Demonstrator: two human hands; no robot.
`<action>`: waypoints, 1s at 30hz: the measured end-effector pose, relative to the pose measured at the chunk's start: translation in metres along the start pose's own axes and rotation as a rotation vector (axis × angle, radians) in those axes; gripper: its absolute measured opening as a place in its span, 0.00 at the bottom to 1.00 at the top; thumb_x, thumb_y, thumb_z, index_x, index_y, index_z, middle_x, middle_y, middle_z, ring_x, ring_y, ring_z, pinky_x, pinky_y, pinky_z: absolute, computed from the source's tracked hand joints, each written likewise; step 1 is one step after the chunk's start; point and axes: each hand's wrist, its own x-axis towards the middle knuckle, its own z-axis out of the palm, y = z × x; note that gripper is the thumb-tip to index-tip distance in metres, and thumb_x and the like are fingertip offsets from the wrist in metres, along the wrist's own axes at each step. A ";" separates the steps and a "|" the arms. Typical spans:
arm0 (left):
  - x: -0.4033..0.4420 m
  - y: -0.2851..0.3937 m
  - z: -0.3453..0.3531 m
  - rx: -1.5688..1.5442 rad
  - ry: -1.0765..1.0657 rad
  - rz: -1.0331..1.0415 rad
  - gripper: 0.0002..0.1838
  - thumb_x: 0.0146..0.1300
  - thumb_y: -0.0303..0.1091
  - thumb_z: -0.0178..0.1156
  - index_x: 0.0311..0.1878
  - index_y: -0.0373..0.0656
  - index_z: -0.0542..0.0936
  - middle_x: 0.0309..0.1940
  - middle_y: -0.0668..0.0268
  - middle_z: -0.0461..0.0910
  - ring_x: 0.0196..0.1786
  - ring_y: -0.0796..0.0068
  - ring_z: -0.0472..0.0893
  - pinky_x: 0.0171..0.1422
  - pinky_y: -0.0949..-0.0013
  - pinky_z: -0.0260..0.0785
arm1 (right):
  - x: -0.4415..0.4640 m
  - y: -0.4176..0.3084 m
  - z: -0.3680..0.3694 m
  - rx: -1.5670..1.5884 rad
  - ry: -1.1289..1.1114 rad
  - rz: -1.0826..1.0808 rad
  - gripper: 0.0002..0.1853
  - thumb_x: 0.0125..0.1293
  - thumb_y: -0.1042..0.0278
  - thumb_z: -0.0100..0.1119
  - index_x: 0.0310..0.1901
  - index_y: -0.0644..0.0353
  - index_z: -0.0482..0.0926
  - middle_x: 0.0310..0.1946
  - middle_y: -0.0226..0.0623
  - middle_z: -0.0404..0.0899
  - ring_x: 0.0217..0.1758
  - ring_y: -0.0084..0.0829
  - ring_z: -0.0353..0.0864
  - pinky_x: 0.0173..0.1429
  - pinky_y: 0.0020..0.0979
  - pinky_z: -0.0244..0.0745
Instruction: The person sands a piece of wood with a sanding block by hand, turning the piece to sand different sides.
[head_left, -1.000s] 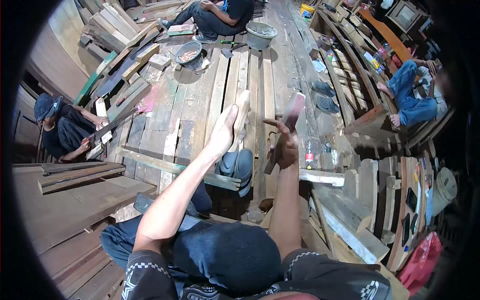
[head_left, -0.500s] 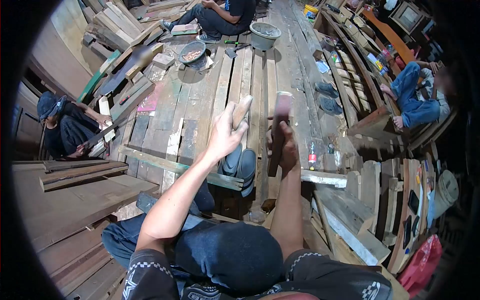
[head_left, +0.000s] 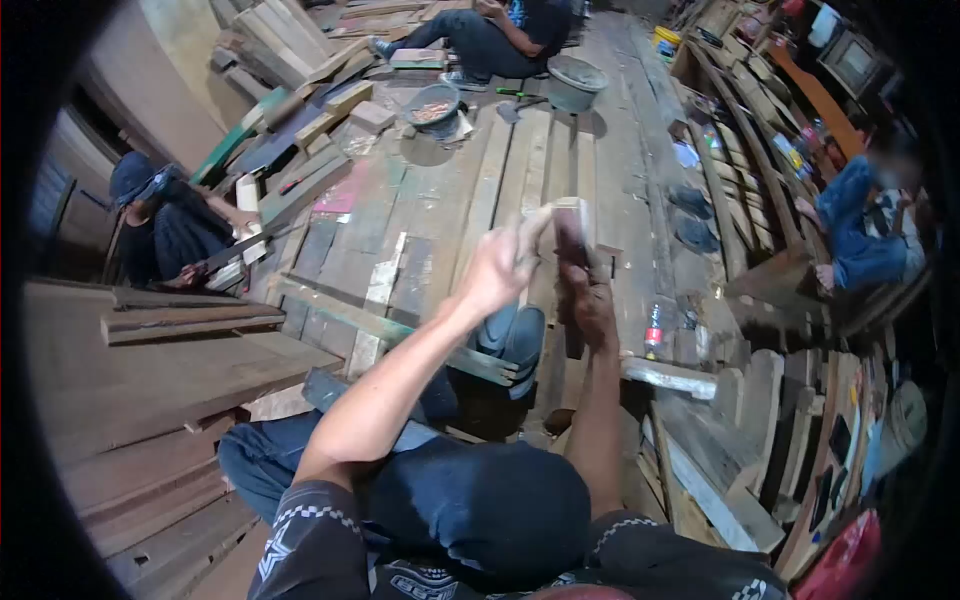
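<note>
My left hand [head_left: 497,268] is closed around a small pale wooden piece [head_left: 536,224] whose tip points up and to the right. In my right hand [head_left: 590,300] a flat dark reddish-brown block [head_left: 571,228] with a pale top end is gripped upright. The wooden piece's tip meets or overlaps the block's upper left edge; I cannot tell whether they touch. Both hands are raised in front of my knees, above the plank floor [head_left: 450,190]. A pair of dark slippers [head_left: 522,340] lies just beyond my knees, partly hidden behind my left forearm.
A person [head_left: 165,220] on the left handles a long dark blade-like tool. Others sit at the back and on the right. A bucket [head_left: 577,85], a basin [head_left: 433,108], a bottle [head_left: 653,330] and a painted beam [head_left: 400,330] stand or lie on the floor. Stacked timber lines both sides.
My left hand has brought the wooden piece rightward to the block, closing the gap between them. The view has swung slightly left, so the surroundings appear shifted right.
</note>
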 end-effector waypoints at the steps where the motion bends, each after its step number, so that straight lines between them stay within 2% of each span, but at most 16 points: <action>1: -0.001 -0.021 0.015 -0.122 0.006 0.078 0.30 0.59 0.24 0.58 0.68 0.41 0.69 0.52 0.47 0.80 0.57 0.51 0.80 0.57 0.63 0.75 | -0.001 -0.001 0.001 -0.065 0.051 0.003 0.22 0.71 0.56 0.58 0.61 0.60 0.73 0.38 0.29 0.79 0.38 0.21 0.75 0.42 0.25 0.72; 2: -0.001 -0.046 0.036 -0.121 0.034 0.227 0.29 0.61 0.24 0.59 0.68 0.43 0.69 0.58 0.50 0.78 0.61 0.56 0.79 0.61 0.65 0.74 | -0.002 -0.002 0.001 -0.129 0.101 0.010 0.24 0.71 0.56 0.58 0.63 0.60 0.72 0.39 0.31 0.80 0.41 0.22 0.77 0.45 0.27 0.74; 4: -0.004 -0.022 0.028 0.045 -0.118 0.097 0.30 0.61 0.30 0.61 0.67 0.40 0.69 0.56 0.43 0.76 0.57 0.48 0.79 0.55 0.59 0.74 | 0.002 -0.029 0.000 0.061 0.049 0.167 0.22 0.72 0.61 0.55 0.63 0.61 0.72 0.41 0.31 0.78 0.38 0.19 0.74 0.41 0.25 0.72; 5: -0.001 -0.024 0.029 0.080 -0.149 0.093 0.30 0.61 0.31 0.62 0.67 0.40 0.68 0.54 0.40 0.76 0.56 0.46 0.78 0.52 0.56 0.74 | 0.004 -0.026 0.004 0.103 0.024 -0.008 0.21 0.72 0.63 0.53 0.64 0.62 0.72 0.41 0.31 0.78 0.37 0.18 0.73 0.40 0.24 0.70; 7: 0.001 -0.028 0.019 0.006 -0.066 -0.098 0.26 0.60 0.33 0.62 0.61 0.36 0.71 0.45 0.38 0.77 0.50 0.41 0.78 0.48 0.51 0.72 | 0.000 -0.032 0.023 -0.037 0.043 0.042 0.15 0.73 0.59 0.51 0.54 0.58 0.75 0.21 0.21 0.66 0.16 0.15 0.62 0.18 0.22 0.57; 8: 0.001 -0.032 0.013 -0.015 -0.007 -0.068 0.20 0.59 0.33 0.62 0.52 0.35 0.72 0.39 0.41 0.79 0.47 0.41 0.80 0.49 0.49 0.72 | 0.003 -0.016 0.017 -0.069 0.015 0.043 0.16 0.74 0.59 0.49 0.55 0.58 0.74 0.21 0.21 0.66 0.17 0.15 0.62 0.19 0.22 0.57; 11: -0.003 -0.031 0.024 0.087 0.069 0.142 0.19 0.59 0.33 0.62 0.52 0.37 0.73 0.37 0.41 0.79 0.46 0.41 0.80 0.49 0.49 0.72 | 0.005 -0.008 0.011 -0.027 0.007 0.064 0.17 0.76 0.58 0.45 0.57 0.59 0.74 0.23 0.21 0.69 0.20 0.15 0.66 0.22 0.23 0.62; 12: -0.004 -0.036 0.031 0.157 -0.092 -0.046 0.21 0.62 0.30 0.60 0.57 0.38 0.72 0.39 0.42 0.80 0.42 0.40 0.81 0.42 0.47 0.74 | 0.001 -0.024 0.016 0.064 0.013 0.112 0.17 0.76 0.58 0.44 0.57 0.59 0.74 0.25 0.23 0.72 0.23 0.17 0.69 0.26 0.24 0.66; 14: -0.001 -0.041 0.031 0.046 -0.028 0.120 0.23 0.63 0.32 0.61 0.61 0.41 0.73 0.42 0.46 0.80 0.39 0.44 0.81 0.41 0.52 0.74 | 0.014 0.003 -0.002 -0.089 0.050 -0.021 0.18 0.75 0.62 0.46 0.56 0.66 0.74 0.40 0.38 0.80 0.40 0.29 0.79 0.42 0.33 0.74; 15: 0.001 -0.041 0.029 0.120 0.067 0.303 0.23 0.63 0.34 0.61 0.62 0.42 0.73 0.44 0.48 0.80 0.37 0.46 0.81 0.41 0.55 0.75 | 0.003 -0.026 0.017 -0.121 0.078 -0.048 0.18 0.75 0.61 0.47 0.56 0.66 0.75 0.42 0.37 0.80 0.39 0.28 0.78 0.42 0.31 0.74; 18: 0.005 -0.031 0.002 0.050 -0.106 -0.103 0.18 0.58 0.28 0.62 0.52 0.37 0.75 0.34 0.45 0.81 0.38 0.45 0.82 0.40 0.56 0.72 | 0.001 -0.005 0.026 -0.067 0.084 0.029 0.19 0.74 0.56 0.53 0.56 0.62 0.75 0.32 0.25 0.74 0.30 0.17 0.70 0.32 0.23 0.66; 19: 0.003 -0.029 0.007 0.034 -0.085 -0.020 0.16 0.60 0.31 0.63 0.46 0.32 0.73 0.37 0.40 0.79 0.43 0.47 0.84 0.46 0.54 0.74 | 0.002 -0.009 0.028 0.062 0.054 0.056 0.17 0.74 0.56 0.54 0.55 0.59 0.75 0.29 0.22 0.74 0.29 0.14 0.69 0.31 0.20 0.64; 21: 0.000 -0.012 0.019 0.149 -0.125 -0.093 0.17 0.59 0.30 0.64 0.48 0.32 0.73 0.36 0.41 0.79 0.45 0.48 0.84 0.45 0.58 0.74 | 0.005 -0.016 0.014 0.178 0.075 0.090 0.16 0.74 0.56 0.55 0.55 0.57 0.75 0.30 0.22 0.74 0.30 0.13 0.69 0.31 0.20 0.64; 24: 0.007 -0.029 0.024 -0.058 -0.071 0.157 0.26 0.58 0.27 0.62 0.61 0.36 0.71 0.45 0.42 0.80 0.51 0.42 0.80 0.53 0.58 0.74 | 0.001 -0.021 0.008 0.096 0.018 0.153 0.17 0.74 0.54 0.55 0.54 0.57 0.75 0.30 0.19 0.72 0.29 0.11 0.68 0.31 0.19 0.64; 25: 0.010 -0.029 0.018 -0.122 -0.010 0.024 0.29 0.58 0.25 0.62 0.64 0.37 0.69 0.46 0.43 0.79 0.52 0.41 0.79 0.55 0.57 0.74 | 0.004 -0.011 0.018 0.166 -0.015 0.022 0.16 0.73 0.54 0.55 0.52 0.57 0.74 0.30 0.19 0.71 0.29 0.12 0.67 0.30 0.20 0.62; 30: -0.003 -0.010 0.022 0.107 -0.097 0.004 0.21 0.56 0.25 0.63 0.52 0.35 0.68 0.37 0.39 0.79 0.48 0.39 0.80 0.48 0.51 0.73 | 0.001 -0.022 0.014 0.204 0.115 0.122 0.15 0.74 0.53 0.54 0.45 0.57 0.74 0.27 0.20 0.70 0.27 0.13 0.66 0.28 0.21 0.60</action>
